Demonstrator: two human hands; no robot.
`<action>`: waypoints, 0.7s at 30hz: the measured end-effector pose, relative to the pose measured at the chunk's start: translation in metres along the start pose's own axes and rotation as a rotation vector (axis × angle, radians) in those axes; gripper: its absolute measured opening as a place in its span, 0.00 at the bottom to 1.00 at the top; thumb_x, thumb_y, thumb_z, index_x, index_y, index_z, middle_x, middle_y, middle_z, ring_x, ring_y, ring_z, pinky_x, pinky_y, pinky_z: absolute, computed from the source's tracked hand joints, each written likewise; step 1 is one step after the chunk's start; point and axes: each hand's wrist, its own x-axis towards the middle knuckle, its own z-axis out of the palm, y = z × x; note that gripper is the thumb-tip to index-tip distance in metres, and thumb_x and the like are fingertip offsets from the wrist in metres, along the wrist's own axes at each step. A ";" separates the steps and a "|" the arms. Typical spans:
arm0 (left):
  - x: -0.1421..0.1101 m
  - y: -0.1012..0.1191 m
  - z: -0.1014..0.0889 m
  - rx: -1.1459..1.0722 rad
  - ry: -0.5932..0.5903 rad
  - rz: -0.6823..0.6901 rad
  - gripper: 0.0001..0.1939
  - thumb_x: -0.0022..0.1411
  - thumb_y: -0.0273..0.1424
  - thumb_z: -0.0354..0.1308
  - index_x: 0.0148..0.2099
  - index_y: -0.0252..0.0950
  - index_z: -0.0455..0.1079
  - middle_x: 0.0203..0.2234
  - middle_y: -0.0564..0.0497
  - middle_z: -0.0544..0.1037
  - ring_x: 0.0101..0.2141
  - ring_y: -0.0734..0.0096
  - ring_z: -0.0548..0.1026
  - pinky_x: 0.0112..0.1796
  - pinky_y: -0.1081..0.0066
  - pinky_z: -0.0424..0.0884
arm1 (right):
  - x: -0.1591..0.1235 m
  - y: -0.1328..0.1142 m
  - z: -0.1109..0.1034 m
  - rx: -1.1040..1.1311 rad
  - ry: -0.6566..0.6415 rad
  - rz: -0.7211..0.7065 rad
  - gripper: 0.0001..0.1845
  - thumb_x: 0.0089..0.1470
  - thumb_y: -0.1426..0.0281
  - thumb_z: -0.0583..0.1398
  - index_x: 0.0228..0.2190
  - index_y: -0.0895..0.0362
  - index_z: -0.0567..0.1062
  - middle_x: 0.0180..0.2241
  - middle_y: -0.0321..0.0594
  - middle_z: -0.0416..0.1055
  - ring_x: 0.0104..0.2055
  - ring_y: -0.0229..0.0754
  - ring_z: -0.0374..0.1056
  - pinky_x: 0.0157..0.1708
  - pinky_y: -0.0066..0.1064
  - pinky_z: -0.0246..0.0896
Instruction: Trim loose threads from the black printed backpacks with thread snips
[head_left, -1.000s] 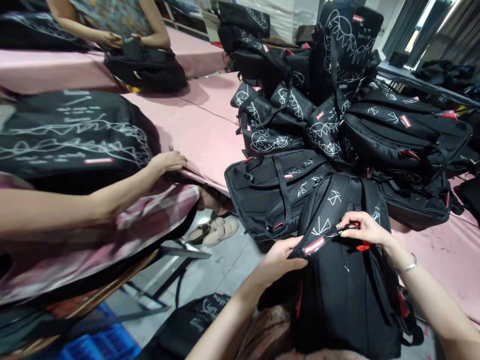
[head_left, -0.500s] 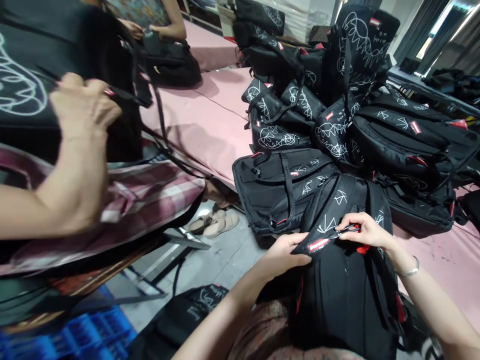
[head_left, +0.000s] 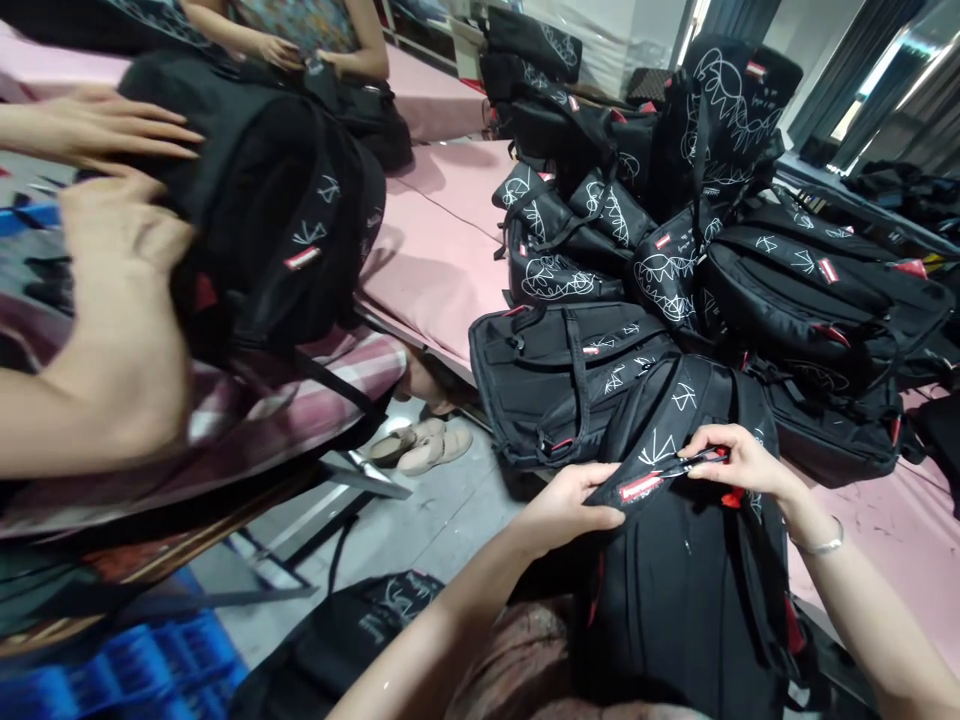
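Note:
A black backpack (head_left: pixel 694 600) lies across my lap, its shoulder straps facing up. My left hand (head_left: pixel 570 508) pinches the edge of one shoulder strap (head_left: pixel 660 430) beside its red-and-white label (head_left: pixel 640 487). Between the fingers of my right hand (head_left: pixel 739 463) is a pair of dark thread snips (head_left: pixel 694 461), with the tips pointing left at the strap just above the label. A red tab (head_left: pixel 733 497) shows beneath my right hand. Fine threads at the tips are too small to make out.
Several black backpacks (head_left: pixel 825 270) are piled on the pink table (head_left: pixel 442 240) ahead. On the left, a co-worker's hands (head_left: pixel 127 220) handle another backpack (head_left: pixel 285 200); a second person (head_left: pixel 300 40) sits beyond. Blue crates (head_left: pixel 127 670) and a backpack (head_left: pixel 345 640) lie low on the left.
The co-worker on the left has turned their backpack so its straps face up, one hand now flat on it. My hands stay at the strap label, the snips barely shifted.

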 end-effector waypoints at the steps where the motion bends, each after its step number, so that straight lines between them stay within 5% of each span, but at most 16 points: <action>1: 0.000 0.000 0.001 0.004 0.000 -0.002 0.26 0.44 0.33 0.64 0.47 0.31 0.70 0.39 0.47 0.75 0.42 0.58 0.69 0.42 0.67 0.63 | 0.001 0.000 0.001 0.002 -0.009 -0.012 0.16 0.44 0.60 0.64 0.31 0.60 0.75 0.28 0.40 0.72 0.27 0.36 0.65 0.27 0.27 0.61; 11: 0.000 0.000 0.002 0.014 0.043 0.007 0.24 0.43 0.30 0.64 0.46 0.31 0.70 0.38 0.48 0.75 0.42 0.59 0.70 0.42 0.68 0.63 | 0.003 -0.011 0.012 0.009 -0.001 -0.019 0.15 0.45 0.60 0.64 0.30 0.60 0.75 0.25 0.37 0.70 0.21 0.32 0.60 0.21 0.24 0.56; 21: -0.002 0.002 0.004 -0.042 0.035 -0.016 0.26 0.43 0.30 0.65 0.47 0.32 0.70 0.38 0.49 0.76 0.41 0.60 0.71 0.42 0.67 0.64 | 0.001 -0.004 0.014 0.009 0.060 -0.056 0.15 0.44 0.60 0.64 0.29 0.59 0.76 0.27 0.41 0.73 0.27 0.38 0.66 0.26 0.29 0.61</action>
